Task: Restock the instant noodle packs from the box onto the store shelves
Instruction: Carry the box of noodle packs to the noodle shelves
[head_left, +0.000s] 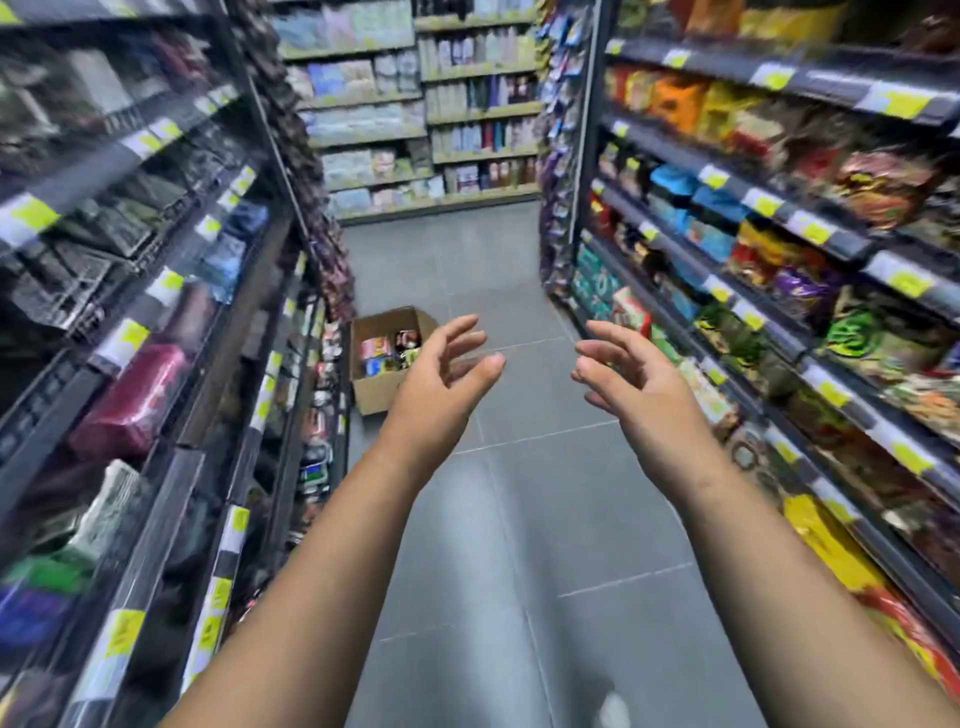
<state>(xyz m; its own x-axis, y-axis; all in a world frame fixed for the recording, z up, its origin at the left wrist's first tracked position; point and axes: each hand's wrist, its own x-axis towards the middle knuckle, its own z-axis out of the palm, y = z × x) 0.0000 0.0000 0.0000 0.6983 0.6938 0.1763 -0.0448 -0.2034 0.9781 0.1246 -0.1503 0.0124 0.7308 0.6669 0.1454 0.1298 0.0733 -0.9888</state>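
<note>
An open cardboard box (375, 389) stands on the grey floor against the foot of the left shelving, some way ahead. Colourful noodle packs (387, 351) fill its inside. My left hand (441, 382) is stretched forward, fingers apart and empty, overlapping the box's right edge in the view but well above it. My right hand (631, 382) is held out level with it, fingers spread, holding nothing. Low shelves (324, 395) just left of the box carry noodle packs and cups.
Dark shelving with yellow price tags lines both sides of the aisle: left racks (156, 322) and right racks of snack bags (779, 270). A lighter shelf wall (431, 104) closes the far end. Grey tiled floor (519, 519) runs between.
</note>
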